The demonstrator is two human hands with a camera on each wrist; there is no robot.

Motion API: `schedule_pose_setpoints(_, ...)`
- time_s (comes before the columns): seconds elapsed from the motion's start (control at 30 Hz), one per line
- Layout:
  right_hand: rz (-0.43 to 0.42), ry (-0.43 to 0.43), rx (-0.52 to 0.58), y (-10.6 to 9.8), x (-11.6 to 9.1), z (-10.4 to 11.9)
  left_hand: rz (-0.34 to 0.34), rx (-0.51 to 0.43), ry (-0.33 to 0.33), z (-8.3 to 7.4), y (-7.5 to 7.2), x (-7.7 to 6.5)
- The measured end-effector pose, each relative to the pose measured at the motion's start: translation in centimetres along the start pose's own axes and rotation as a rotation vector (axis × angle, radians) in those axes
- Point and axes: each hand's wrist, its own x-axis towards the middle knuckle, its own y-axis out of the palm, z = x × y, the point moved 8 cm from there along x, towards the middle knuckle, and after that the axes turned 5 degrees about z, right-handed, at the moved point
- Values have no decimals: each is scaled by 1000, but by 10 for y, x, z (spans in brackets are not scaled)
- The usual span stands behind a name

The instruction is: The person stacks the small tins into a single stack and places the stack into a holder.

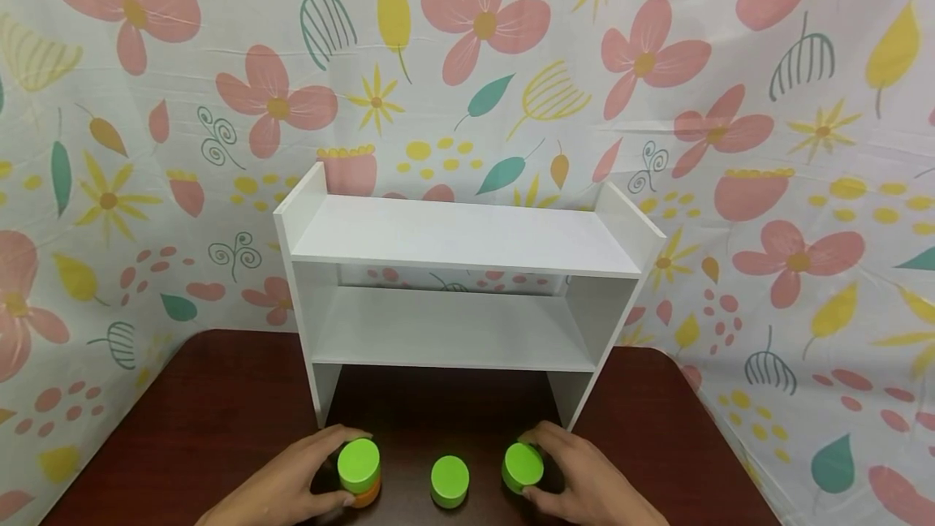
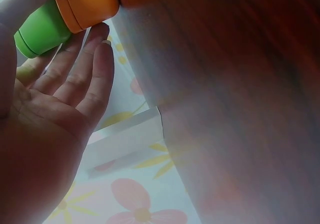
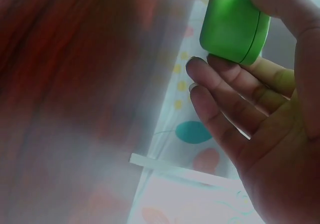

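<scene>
Between the thumb and fingers of my left hand point(image 1: 299, 473) is a green round jar point(image 1: 359, 461), pinched by its sides. An orange jar point(image 1: 368, 497) sits directly under it, end to end with it; in the left wrist view the orange jar point(image 2: 92, 6) reaches down to the dark table. My right hand point(image 1: 580, 473) pinches another green jar point(image 1: 522, 465), its thumb on one side and fingertips on the other. That jar's smooth body and lid seam show in the right wrist view point(image 3: 232, 23). A third green jar point(image 1: 449, 479) stands on the table between the hands, untouched.
A white two-tier shelf point(image 1: 460, 329) stands on the dark red-brown table point(image 1: 219, 396) just beyond the hands, with raised side panels. Behind it hangs a flower-patterned cloth point(image 1: 467, 120), which also runs along both sides of the table.
</scene>
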Motion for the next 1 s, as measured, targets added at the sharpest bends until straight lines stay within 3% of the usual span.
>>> schedule_pose_setpoints(0.57,-86,-76,-47,-10,8,18,5,-2,7,0,0,-1)
schedule_pose_setpoints(1.0,-77,-54,-51,-13,15,25,-3,0,33,-1,1,1)
